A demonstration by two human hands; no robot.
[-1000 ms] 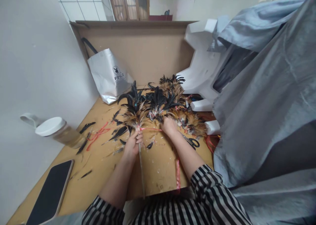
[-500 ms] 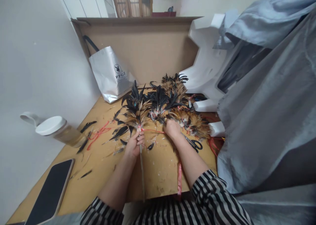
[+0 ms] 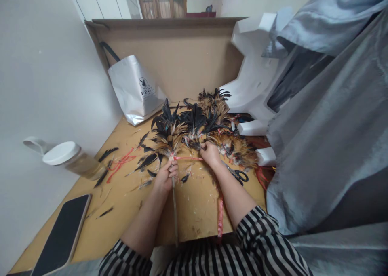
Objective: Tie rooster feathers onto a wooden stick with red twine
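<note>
My left hand [image 3: 169, 174] is closed round a thin stick [image 3: 174, 211], just under the brown and black feathers [image 3: 169, 136] bound at its top, like a feather duster. A red plastic ribbon [image 3: 189, 159] stretches from that binding to my right hand [image 3: 210, 154], which is closed on it. The ribbon's loose length [image 3: 220, 219] hangs over the table's front edge. The thumb and forefinger of my right hand are at a small dark feather tuft [image 3: 194, 142]; whether they grip it is unclear. Scissors [image 3: 238, 174] lie partly behind my right forearm.
Feather bunches [image 3: 235, 146] pile up at the back right, beside white foam [image 3: 254, 128]. Loose feathers [image 3: 147, 161] and red ribbon scraps [image 3: 121, 163] lie to the left. A lidded cup [image 3: 75, 163], a phone [image 3: 62, 235] and a silver bag [image 3: 133, 92] also stand or lie there.
The fingers of my right hand have loosened from a tighter fist and moved slightly up to the dark feather tuft. My left hand keeps its hold on the stick.
</note>
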